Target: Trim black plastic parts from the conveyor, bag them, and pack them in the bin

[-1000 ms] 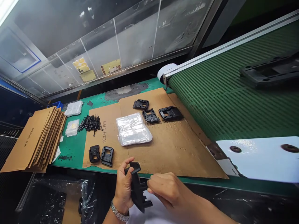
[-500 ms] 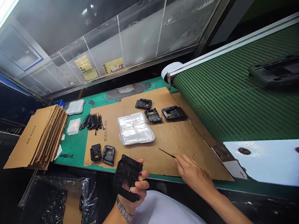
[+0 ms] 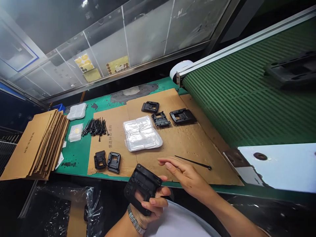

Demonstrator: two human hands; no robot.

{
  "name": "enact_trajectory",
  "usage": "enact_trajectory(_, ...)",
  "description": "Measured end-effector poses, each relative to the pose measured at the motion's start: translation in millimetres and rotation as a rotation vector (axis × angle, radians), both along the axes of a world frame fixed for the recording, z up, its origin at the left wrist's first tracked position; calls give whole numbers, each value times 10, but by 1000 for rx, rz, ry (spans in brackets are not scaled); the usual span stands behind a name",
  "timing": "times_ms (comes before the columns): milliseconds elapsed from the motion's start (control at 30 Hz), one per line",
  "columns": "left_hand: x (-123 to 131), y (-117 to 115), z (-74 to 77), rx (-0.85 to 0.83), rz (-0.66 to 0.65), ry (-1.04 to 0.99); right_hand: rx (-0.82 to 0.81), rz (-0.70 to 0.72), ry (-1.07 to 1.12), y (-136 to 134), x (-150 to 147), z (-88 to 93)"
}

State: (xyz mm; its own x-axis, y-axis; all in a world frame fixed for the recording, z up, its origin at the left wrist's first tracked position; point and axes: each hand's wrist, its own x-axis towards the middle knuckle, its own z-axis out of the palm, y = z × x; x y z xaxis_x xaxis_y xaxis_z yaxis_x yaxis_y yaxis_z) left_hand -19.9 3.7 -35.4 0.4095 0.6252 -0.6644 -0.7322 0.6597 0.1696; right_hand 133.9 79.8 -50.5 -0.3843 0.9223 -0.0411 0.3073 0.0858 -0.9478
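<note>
My left hand (image 3: pixel 158 202) is closed around a black plastic frame (image 3: pixel 144 184) with a rectangular window, held tilted in front of the bench edge. My right hand (image 3: pixel 185 172) has its fingers stretched out, holding nothing, just right of the frame's upper edge. Behind it, a thin black rod (image 3: pixel 192 160) with a small thicker end at the right lies on the cardboard sheet (image 3: pixel 153 164). Two smaller black frames, one (image 3: pixel 100 159) beside the other (image 3: pixel 114 162), rest near the sheet's front edge. A stack of clear plastic bags (image 3: pixel 142 135) lies mid-sheet.
Several black parts (image 3: pixel 182 116) lie at the back of the cardboard. A pile of thin black rods (image 3: pixel 95 126) sits left, near more bag stacks (image 3: pixel 75 132) and stacked cardboard (image 3: pixel 37 141). A green conveyor belt (image 3: pixel 234 89) on the right carries a black part (image 3: pixel 293 70).
My right hand has let go of the thin black rod, now lying on the cardboard, and moved left toward the frame. My left hand and the frame have shifted slightly right.
</note>
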Motion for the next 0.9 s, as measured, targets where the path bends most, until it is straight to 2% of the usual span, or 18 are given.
enact_trajectory(67, 3, -8, -35, -29, -25, 34, 9, 127, 30, -6, -137, 188)
enact_trajectory(167, 8, 0, -124, -65, -45, 89, 61, 264, -28, 13, -276, 264)
enact_trajectory(233, 4, 35, -230, -69, -30, 54, 66, 269, -72, 37, -315, 230)
enact_trajectory(333, -37, 130, -458, -123, 37, -13, 72, 186, -73, 81, -310, 117)
enact_trajectory(400, -95, 190, -619, -228, 162, 60, 198, 93, -83, 105, -286, -28)
enact_trajectory(467, -169, 225, -751, -315, 280, 193, 442, -10, -145, 100, -264, -259)
enact_trajectory(533, -236, 236, -834, -326, 343, 299, 715, -70, -252, 44, -250, -565)
enact_trajectory(600, -285, 236, -876, -272, 369, 373, 905, -39, -378, -68, -241, -881)
enact_trajectory(633, -302, 235, -889, -242, 368, 411, 950, 14, -435, -136, -237, -1017)
enact_trajectory(700, -329, 237, -913, -199, 362, 477, 961, 113, -514, -257, -234, -1199)
enact_trajectory(767, -353, 242, -940, -164, 358, 547, 910, 176, -545, -294, -257, -1236)
enact_trajectory(833, -378, 258, -965, -123, 363, 609, 818, 203, -551, -188, -336, -1152)
enact_trajectory(900, -403, 289, -977, -73, 364, 656, 693, 193, -576, 59, -483, -1016)
